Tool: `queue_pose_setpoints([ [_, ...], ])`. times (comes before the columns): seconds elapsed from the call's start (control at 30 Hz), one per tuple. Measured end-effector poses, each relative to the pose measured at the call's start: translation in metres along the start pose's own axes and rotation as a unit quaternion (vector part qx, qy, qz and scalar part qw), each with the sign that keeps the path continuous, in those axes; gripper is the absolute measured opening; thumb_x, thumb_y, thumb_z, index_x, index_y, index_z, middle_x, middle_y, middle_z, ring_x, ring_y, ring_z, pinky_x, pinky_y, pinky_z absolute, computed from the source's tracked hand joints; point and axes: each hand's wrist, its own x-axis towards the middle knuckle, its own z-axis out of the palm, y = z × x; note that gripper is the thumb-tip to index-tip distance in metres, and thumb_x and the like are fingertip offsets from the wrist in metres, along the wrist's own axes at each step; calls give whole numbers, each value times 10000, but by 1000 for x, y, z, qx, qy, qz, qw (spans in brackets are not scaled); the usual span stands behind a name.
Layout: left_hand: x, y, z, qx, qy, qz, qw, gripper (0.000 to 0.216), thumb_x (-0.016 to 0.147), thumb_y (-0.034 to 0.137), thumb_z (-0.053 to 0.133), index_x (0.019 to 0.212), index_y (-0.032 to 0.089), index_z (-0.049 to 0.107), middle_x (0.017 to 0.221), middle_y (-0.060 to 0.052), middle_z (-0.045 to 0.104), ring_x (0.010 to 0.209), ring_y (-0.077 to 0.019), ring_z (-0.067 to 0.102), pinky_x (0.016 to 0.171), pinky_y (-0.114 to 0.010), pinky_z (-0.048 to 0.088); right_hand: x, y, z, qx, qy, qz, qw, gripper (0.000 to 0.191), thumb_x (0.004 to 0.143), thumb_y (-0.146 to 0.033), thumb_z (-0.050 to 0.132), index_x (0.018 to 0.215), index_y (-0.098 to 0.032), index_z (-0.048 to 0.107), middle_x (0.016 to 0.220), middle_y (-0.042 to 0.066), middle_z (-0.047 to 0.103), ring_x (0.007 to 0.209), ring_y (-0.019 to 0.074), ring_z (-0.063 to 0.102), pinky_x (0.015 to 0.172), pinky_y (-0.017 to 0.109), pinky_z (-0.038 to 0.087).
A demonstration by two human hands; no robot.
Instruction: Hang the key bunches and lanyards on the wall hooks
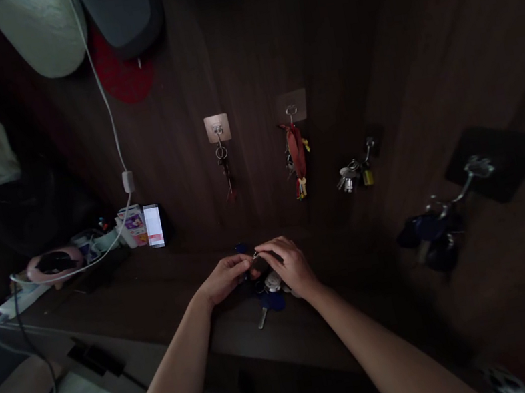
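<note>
Both hands meet over a dark wooden shelf (171, 287), at a bunch of keys (272, 282). My left hand (226, 277) pinches the bunch's left side, thumb and fingertips pressed together. From the right, my right hand (291, 264) closes its thumb and fingers around a small metal part at the top of the bunch, perhaps the key ring. A key with a blue head (274, 301) sticks out below, its blade toward me. Beside it are silver key heads, and another blue piece (240, 248) shows behind my left fingertips. Dim light and my fingers hide the exact grip.
Keys hang from wall hooks: a small set (222, 156), one with a red strap (296, 150), one with a yellow padlock (367, 176), and dark-headed keys (431, 231) at right. Left stand a lit phone (154, 226), a box (134, 226) and a pink round object (55, 263); a white cable (109, 115) hangs.
</note>
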Motion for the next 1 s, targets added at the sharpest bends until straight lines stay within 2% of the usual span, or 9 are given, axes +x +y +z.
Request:
queue_pose_setpoints([
  [0.17, 0, -1, 2, 2, 7, -11, 1000, 228, 689, 339, 704, 744, 128, 641, 685, -32, 649, 676, -120, 579, 706, -242, 411, 0, -1, 0, 0, -6, 12, 1000, 149, 864, -271, 504, 919, -257, 642, 887, 8, 682, 879, 174, 575, 815, 323, 413],
  [0.3, 2, -2, 2, -3, 29, -10, 1000, 246, 710, 356, 681, 773, 119, 653, 673, -40, 646, 659, -121, 583, 673, -231, 415, 0, 2, -2, 19, 14, 44, 999, 191, 868, -286, 479, 986, -256, 626, 943, 21, 678, 907, 177, 582, 826, 324, 423],
  [0.37, 4, -2, 1, -16, 57, 10, 998, 250, 705, 357, 681, 771, 118, 654, 639, -25, 623, 641, -114, 575, 670, -229, 417, 0, 7, -3, 30, 41, 69, 996, 212, 872, -289, 457, 1000, -243, 619, 959, 33, 674, 911, 180, 585, 829, 323, 428],
  [0.53, 12, 5, -3, -44, 171, 84, 981, 241, 660, 352, 710, 736, 135, 641, 588, 24, 559, 619, -89, 548, 658, -215, 421, -2, 25, -4, 57, 105, 150, 981, 242, 862, -309, 421, 947, -215, 627, 964, 59, 666, 923, 193, 580, 822, 325, 437],
  [0.67, 23, 22, -7, -19, 239, 142, 960, 279, 609, 370, 730, 739, 144, 630, 598, 30, 567, 592, -76, 527, 605, -195, 403, -4, 36, -1, 47, 133, 212, 967, 251, 835, -319, 420, 912, -204, 630, 938, 62, 668, 891, 200, 580, 817, 334, 430],
  [0.8, 39, 48, -7, 34, 315, 202, 927, 330, 584, 423, 721, 737, 149, 621, 615, 25, 587, 561, -72, 506, 548, -185, 375, -7, 43, 2, -10, 126, 271, 954, 226, 794, -269, 429, 866, -208, 635, 856, 50, 664, 808, 195, 585, 761, 326, 434],
  [1.0, 72, 93, 7, 99, 400, 271, 870, 293, 639, 421, 664, 729, 146, 619, 605, 15, 584, 556, -83, 507, 544, -191, 390, -11, 46, 4, -52, 112, 245, 962, 205, 758, -188, 435, 778, -227, 636, 785, 35, 643, 739, 179, 583, 711, 304, 433],
])
